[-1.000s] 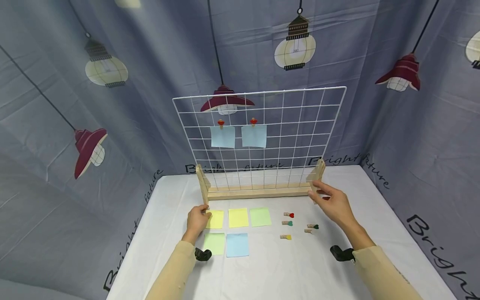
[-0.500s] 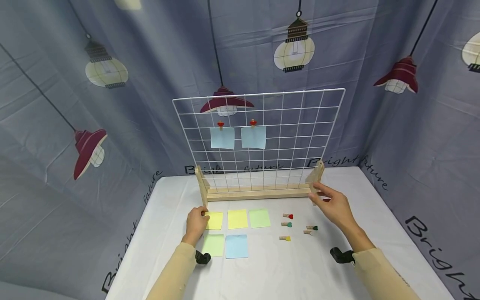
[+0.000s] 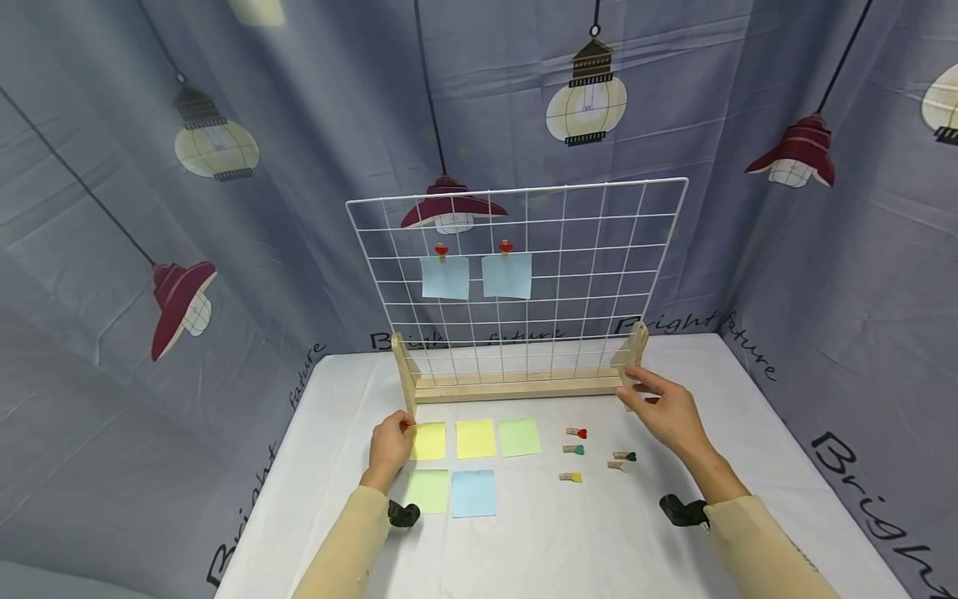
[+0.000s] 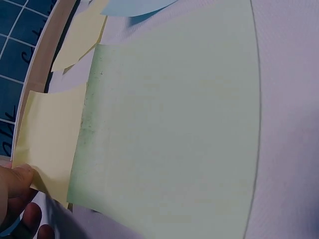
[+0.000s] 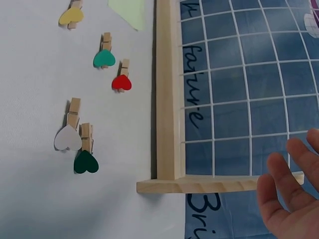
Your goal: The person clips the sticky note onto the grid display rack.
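In the head view my left hand (image 3: 391,449) is at the far-left corner of a yellow sticky note (image 3: 430,442), beside the left foot of the white wire grid stand (image 3: 524,387). In the left wrist view the fingers pinch the edge of this yellow sticky note (image 4: 50,134), other fingers curled below it. My right hand (image 3: 662,408) is at the stand's right wooden support (image 3: 638,339). In the right wrist view its fingers (image 5: 281,174) are spread and loosely bent, overlapping the wooden support (image 5: 199,185). Two blue sticky notes (image 3: 445,277) hang on the grid from red-heart clothespins (image 3: 506,247).
More notes lie near the left hand: yellow (image 3: 476,438), two green (image 3: 520,437), one blue (image 3: 474,493). Several small clothespins lie right of them, with red (image 3: 577,433), teal (image 3: 574,449), yellow (image 3: 571,477), dark green (image 3: 624,456) and white (image 5: 68,138) hearts. Curtains surround the table.
Both hands stay in nearly the same places. The whole head view shifts slightly; notes, clothespins and stand have not moved.
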Action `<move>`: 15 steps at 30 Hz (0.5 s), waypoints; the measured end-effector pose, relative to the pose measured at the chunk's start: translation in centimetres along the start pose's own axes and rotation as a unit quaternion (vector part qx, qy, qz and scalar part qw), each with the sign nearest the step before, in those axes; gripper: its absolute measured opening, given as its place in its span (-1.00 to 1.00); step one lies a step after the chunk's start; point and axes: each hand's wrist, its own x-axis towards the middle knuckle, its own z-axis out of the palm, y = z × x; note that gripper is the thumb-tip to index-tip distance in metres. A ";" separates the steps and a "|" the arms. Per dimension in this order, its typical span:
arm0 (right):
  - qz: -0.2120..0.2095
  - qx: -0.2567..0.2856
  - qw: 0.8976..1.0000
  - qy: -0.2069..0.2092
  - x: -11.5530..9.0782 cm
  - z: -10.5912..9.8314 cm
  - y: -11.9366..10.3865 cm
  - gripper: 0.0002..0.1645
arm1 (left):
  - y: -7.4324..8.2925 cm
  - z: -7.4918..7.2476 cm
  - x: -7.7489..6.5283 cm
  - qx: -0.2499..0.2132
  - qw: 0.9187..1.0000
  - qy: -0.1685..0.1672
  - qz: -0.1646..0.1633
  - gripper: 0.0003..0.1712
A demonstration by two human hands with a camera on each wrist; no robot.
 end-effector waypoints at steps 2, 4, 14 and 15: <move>0.000 -0.004 1.000 0.001 0.0 0.0 0.0 -0.29 | 0.1 -0.2 0.0 -0.005 1.000 -0.004 -0.009 -0.95; -0.001 -0.006 1.000 0.002 0.1 0.0 0.1 -0.29 | 0.2 -0.4 0.0 -0.009 1.000 -0.007 -0.016 -0.93; -0.008 -0.002 1.000 0.005 0.2 0.1 0.0 -0.30 | 1.6 -2.3 -0.1 -0.020 1.000 0.011 -0.008 -0.90; -0.007 -0.001 1.000 0.004 0.2 0.1 0.0 -0.30 | 1.7 -2.5 -0.1 -0.022 1.000 0.012 -0.007 -0.90</move>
